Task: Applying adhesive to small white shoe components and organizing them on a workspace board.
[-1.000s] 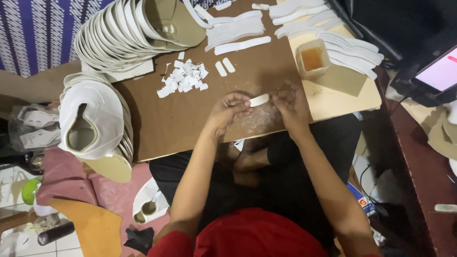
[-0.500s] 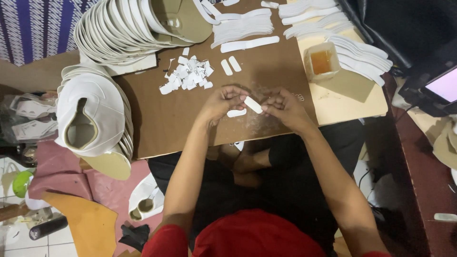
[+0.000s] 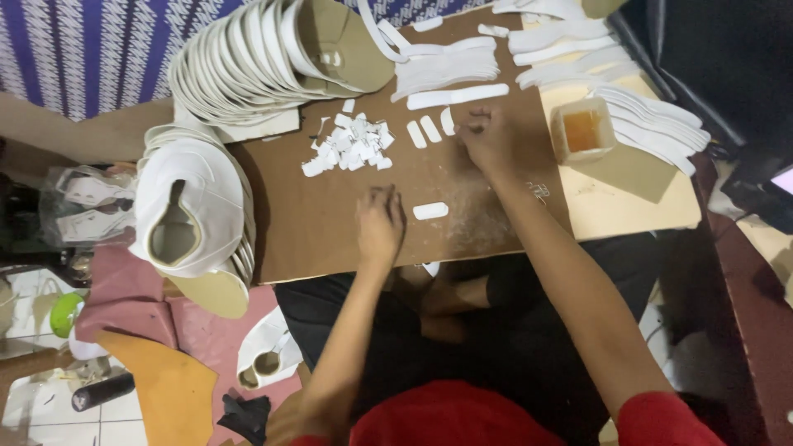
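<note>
Right hand [image 3: 487,139] pinches a small white strip [image 3: 448,120] beside two others; our left hand [image 3: 380,225], fingers curled and empty, rests near another white piece [image 3: 430,211] on the brown board [image 3: 314,223].

place: shoe workshop | evidence: stacked white uppers [image 3: 248,58], cut strips [image 3: 446,66], glue tub [image 3: 582,130], brown workboard [image 3: 330,223]

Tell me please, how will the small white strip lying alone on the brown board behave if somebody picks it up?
The small white strip lies flat and thin beside the left hand, so it is probably very light and somewhat floppy. It looks unlikely to roll, though it may slide across the brown board.
</note>
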